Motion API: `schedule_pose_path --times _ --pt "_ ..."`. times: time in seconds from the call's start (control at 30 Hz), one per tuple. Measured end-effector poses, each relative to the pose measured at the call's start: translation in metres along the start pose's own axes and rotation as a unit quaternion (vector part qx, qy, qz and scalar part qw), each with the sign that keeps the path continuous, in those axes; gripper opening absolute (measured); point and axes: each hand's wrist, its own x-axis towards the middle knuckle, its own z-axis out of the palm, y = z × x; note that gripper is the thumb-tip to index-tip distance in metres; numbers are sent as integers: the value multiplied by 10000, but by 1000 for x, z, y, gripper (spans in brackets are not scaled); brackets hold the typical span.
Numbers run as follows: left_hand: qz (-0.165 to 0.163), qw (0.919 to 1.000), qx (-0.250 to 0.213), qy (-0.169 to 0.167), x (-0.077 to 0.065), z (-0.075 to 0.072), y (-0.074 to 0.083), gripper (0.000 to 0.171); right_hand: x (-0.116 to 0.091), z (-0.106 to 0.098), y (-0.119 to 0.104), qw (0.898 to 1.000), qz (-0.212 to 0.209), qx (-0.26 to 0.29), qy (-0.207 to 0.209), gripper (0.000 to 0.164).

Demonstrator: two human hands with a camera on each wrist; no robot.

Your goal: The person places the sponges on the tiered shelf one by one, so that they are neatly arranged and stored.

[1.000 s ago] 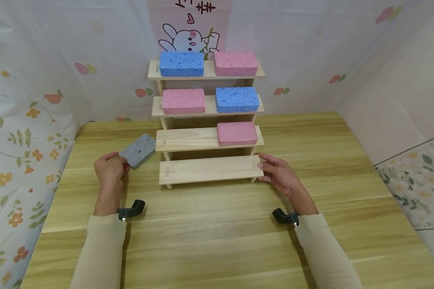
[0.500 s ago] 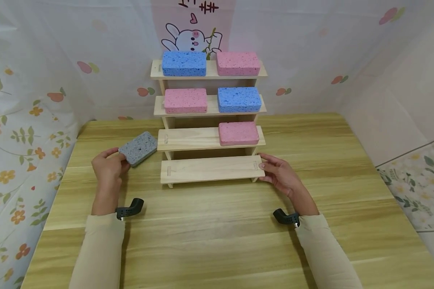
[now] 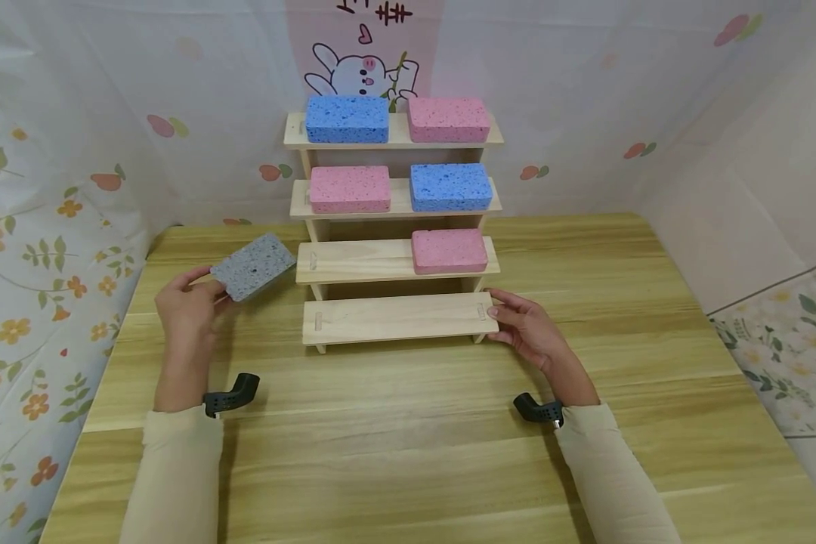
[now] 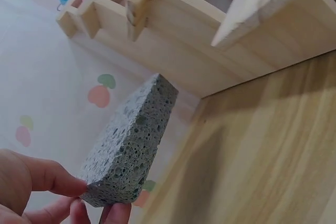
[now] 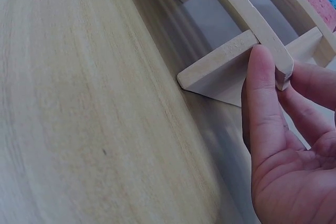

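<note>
A grey speckled sponge (image 3: 254,266) is pinched at its near-left corner by my left hand (image 3: 189,304), left of a stepped wooden rack (image 3: 387,319). In the left wrist view the sponge (image 4: 128,142) tilts upward, thumb on one face and fingers beneath, with a shadow on the table below. My right hand (image 3: 527,330) grips the right end of the rack's lowest shelf; the right wrist view has the thumb against the shelf end (image 5: 283,66) and the fingers behind it. A pink sponge (image 3: 449,251) sits on the right of the shelf above.
Higher up, the second shelf from the top bears a pink sponge (image 3: 350,189) and a blue sponge (image 3: 451,187). On the top shelf are a blue sponge (image 3: 347,119) and a pink sponge (image 3: 448,119). A printed cloth (image 3: 571,98) hangs behind the wooden table (image 3: 394,446).
The grey sponge has come up off the table in my left hand, which has moved slightly left and tilted it. My right hand keeps its hold on the rack.
</note>
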Motion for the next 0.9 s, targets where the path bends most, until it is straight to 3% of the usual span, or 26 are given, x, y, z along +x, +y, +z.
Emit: schedule_pose_path --times 0.33,0.67,0.9 --pt "237 9993 -301 5 -3 -1 9 26 0 0 0 10000 3 76 -10 60" --pt "395 9970 -369 -556 -16 -8 24 25 -1 -1 0 10000 -7 49 -60 60" --pt "598 9900 -533 -1161 -25 -16 32 23 -1 -2 -1 10000 -20 69 -40 61"
